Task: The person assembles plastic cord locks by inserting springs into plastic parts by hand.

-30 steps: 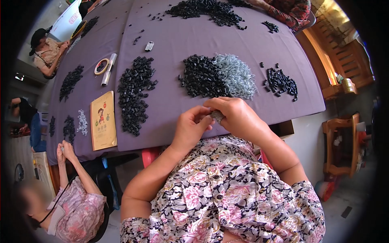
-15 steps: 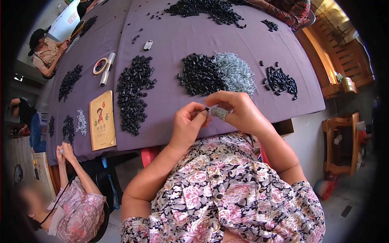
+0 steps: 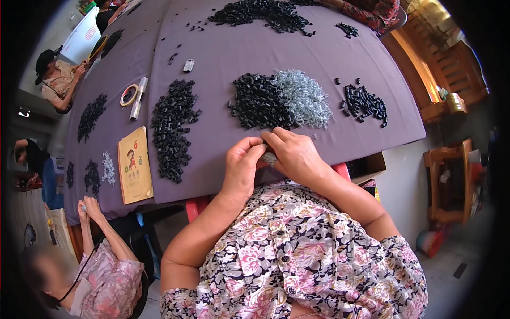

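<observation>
Left hand point(image 3: 240, 166): grip pinched, thumb to forefinger, on a small dark piece point(image 3: 264, 143). Right hand point(image 3: 295, 153): fingers bent over the same spot, a grey wrapping point(image 3: 269, 158) on one digit; whether this grip grasps the piece cannot be told. The piece sits between the fingertips, above the near part of the surface point(image 3: 223, 58), just before the black pile point(image 3: 259, 101) and adjoining clear pile point(image 3: 305, 100). Mostly covered, its pointing direction and long axis cannot be determined.
</observation>
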